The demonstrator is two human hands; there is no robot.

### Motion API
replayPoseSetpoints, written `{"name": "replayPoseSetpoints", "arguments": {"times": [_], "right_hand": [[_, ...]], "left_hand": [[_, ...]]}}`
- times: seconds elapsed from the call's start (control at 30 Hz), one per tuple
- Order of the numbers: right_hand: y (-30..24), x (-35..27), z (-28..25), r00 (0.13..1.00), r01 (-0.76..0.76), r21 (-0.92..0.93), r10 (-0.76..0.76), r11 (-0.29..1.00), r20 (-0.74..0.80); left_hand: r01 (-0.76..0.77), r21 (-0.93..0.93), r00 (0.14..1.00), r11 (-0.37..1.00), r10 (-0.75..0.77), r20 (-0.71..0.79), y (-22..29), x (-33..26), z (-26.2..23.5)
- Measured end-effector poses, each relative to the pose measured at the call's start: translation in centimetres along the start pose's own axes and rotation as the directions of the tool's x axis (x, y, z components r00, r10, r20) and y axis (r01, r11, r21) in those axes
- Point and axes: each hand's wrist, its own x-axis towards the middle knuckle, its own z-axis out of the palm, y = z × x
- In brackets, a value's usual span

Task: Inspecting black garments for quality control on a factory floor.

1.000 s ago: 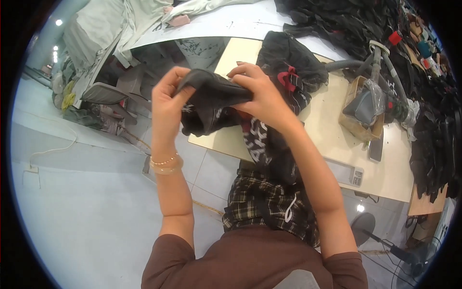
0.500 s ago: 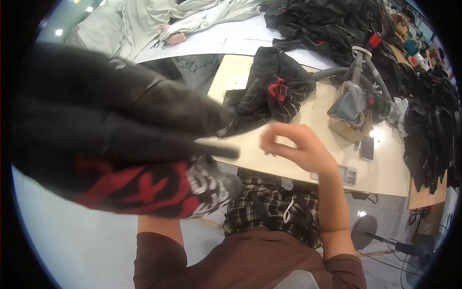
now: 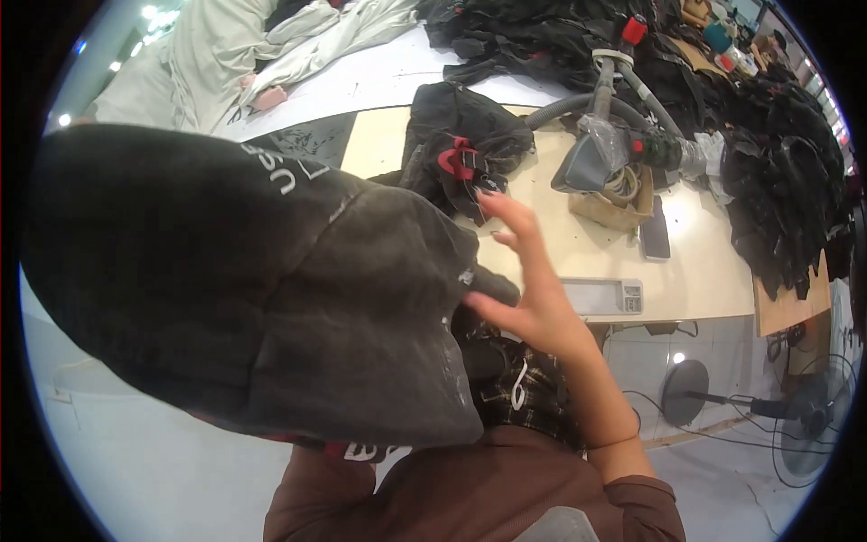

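Note:
A large black garment (image 3: 199,262) with white lettering fills the left side, held up in the air on my left arm. My left hand is hidden by the cloth, so its fingers do not show. A bit of red and white print peeks out at the garment's lower edge. Fingers apart, my right hand (image 3: 533,289) is at the garment's right edge. Its thumb overlaps a dark narrow end of cloth; whether it touches is unclear. Behind my fingers, another black garment (image 3: 465,126) with a red print lies crumpled on the pale table (image 3: 704,280).
On the table are a grey hose-fed device (image 3: 582,167), a cardboard box (image 3: 623,208), a phone (image 3: 655,226) and a grey tray (image 3: 623,296). Black garments (image 3: 777,172) are heaped right and behind, white cloth (image 3: 217,63) far left. A fan (image 3: 804,434) stands lower right.
The black garment has turned, hiding most of its red print and showing a broad plain side. My right hand has opened from a curl and reached the garment's edge. The view has shifted right.

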Motion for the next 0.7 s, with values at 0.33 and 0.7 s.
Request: {"name": "replayPoseSetpoints", "arguments": {"times": [0.33, 0.7], "right_hand": [[1.6, -8.8, -6.3, 0.807, -0.192, 0.779, 0.548, 0.596, -0.22], [10.7, -13.4, -12.7, 0.462, -0.743, 0.172, 0.683, 0.646, -0.566]], "left_hand": [[0.429, 0.318, 0.88, 0.845, -0.312, -0.359, -10.8, -3.4, -4.4], [0.772, 0.211, 0.619, 0.599, -0.634, -0.463, -19.4, -7.9, 12.7]]}}
